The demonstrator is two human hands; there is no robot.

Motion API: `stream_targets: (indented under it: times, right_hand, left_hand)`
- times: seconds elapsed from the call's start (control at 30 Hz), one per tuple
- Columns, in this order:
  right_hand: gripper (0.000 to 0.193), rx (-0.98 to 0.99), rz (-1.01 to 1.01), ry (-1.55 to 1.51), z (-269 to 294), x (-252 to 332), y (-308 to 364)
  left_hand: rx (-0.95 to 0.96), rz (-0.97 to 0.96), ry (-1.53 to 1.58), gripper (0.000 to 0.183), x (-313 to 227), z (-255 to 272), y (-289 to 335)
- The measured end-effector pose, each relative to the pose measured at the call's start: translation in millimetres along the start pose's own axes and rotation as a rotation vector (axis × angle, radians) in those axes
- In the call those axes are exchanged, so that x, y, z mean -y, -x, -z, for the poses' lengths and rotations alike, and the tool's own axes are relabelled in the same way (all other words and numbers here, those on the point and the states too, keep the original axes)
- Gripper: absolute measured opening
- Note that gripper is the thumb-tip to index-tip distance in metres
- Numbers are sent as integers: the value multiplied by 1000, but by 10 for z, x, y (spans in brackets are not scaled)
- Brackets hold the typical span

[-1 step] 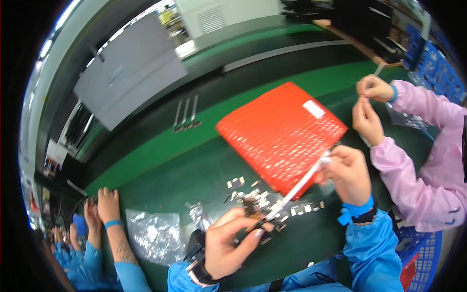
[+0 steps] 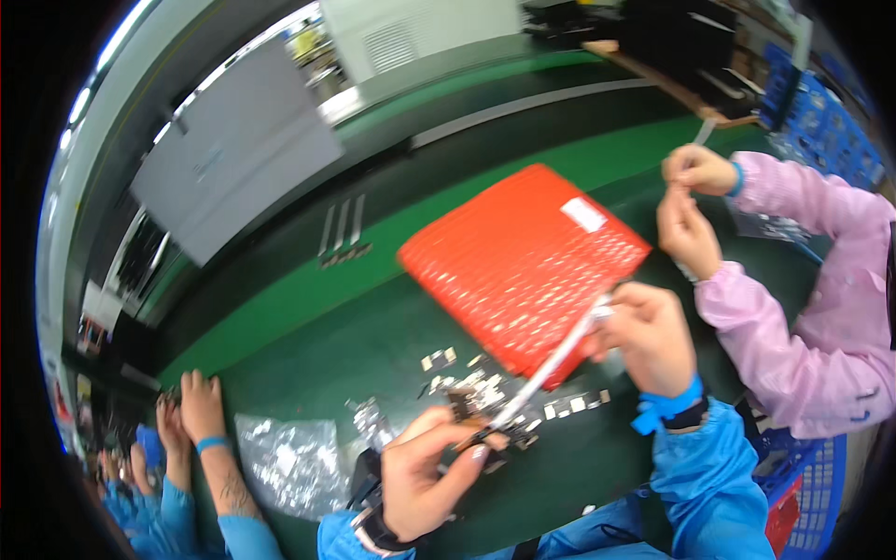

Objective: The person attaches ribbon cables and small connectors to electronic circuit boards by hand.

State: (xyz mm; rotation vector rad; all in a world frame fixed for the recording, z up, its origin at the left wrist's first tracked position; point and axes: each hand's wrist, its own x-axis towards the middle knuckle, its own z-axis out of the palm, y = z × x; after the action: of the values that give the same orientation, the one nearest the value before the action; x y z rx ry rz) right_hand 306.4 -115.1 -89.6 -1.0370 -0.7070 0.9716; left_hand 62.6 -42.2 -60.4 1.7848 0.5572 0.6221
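Note:
My left hand [image 2: 425, 471] is closed in a pinch on the small dark end piece [image 2: 481, 437] of a thin white strip. From there the white strip [image 2: 546, 369] slants up to the right, somewhat blurred. Its upper end sits between the thumb and fingers of my right hand [image 2: 649, 336], also closed. Beneath the strip, small dark and silvery parts [image 2: 481, 387] lie in a loose pile on the green table. A red bubble-wrap pouch [image 2: 523, 261] with a white label lies just beyond, close to my right hand.
A clear plastic bag [image 2: 291, 462] lies left of my left hand. Three similar strips [image 2: 343, 229] rest farther back. At right, a co-worker's hands [image 2: 691, 210] in pink sleeves hold something small; at left, another's hands [image 2: 196, 411] work. A blue basket [image 2: 812, 485] stands lower right.
The whole scene has slid slightly left and down in the picture. Both hands keep their hold on the strip, with little movement relative to the table.

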Motion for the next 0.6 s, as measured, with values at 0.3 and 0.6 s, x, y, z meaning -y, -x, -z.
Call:
stream_targets:
  times: [0.3, 0.6]
  right_hand:
    - [27, 363, -93, -131, -262, -373, -7]
    - [30, 279, -65, 119, -208, -414, 20]
  left_hand:
    - [-250, 177, 323, 8, 246, -124, -94]
    - [-392, 97, 375, 18, 417, -420, -330]
